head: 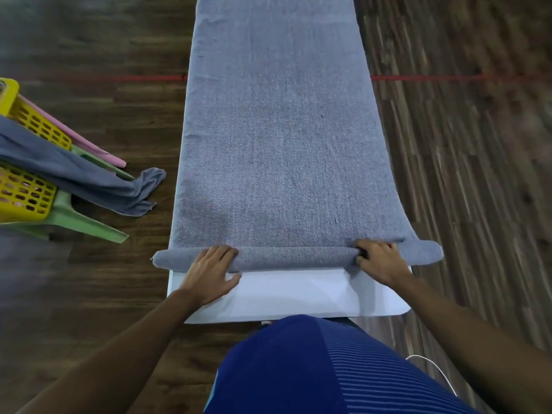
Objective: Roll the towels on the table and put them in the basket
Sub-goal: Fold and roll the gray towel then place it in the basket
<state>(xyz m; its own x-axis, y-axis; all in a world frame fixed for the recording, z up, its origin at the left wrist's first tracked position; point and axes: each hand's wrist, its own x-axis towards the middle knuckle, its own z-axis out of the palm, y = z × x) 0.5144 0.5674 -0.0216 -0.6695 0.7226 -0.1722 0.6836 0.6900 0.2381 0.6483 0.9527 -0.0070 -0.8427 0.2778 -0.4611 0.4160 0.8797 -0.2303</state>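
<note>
I have a grey towel [280,138] laid flat along the white table [298,294], and its near end is turned into a thin roll [295,258] lying across the table edge to edge, its ends sticking out past both sides. My left hand [209,273] lies flat on the roll with fingers spread and nothing gripped, palm partly on the bare table behind it. My right hand [379,258] has its fingers curled over the roll near the right end, pinching the cloth. Most of the towel is still unrolled ahead of me, so I judge this to be the very start of the rolling. The yellow basket [27,186] sits off to my left on a green stool [83,222], well apart from the table, with another grey towel [74,174] hanging out of it down to the floor. The main risk I see is a crooked roll: if one hand pushes faster than the other, it will cone and drift off a side. The overhanging ends could sag and loosen the core. My flat left palm may also slip on the cloth, letting the roll go slack. The towel hanging from the basket could drag out when I drop this one in.
</note>
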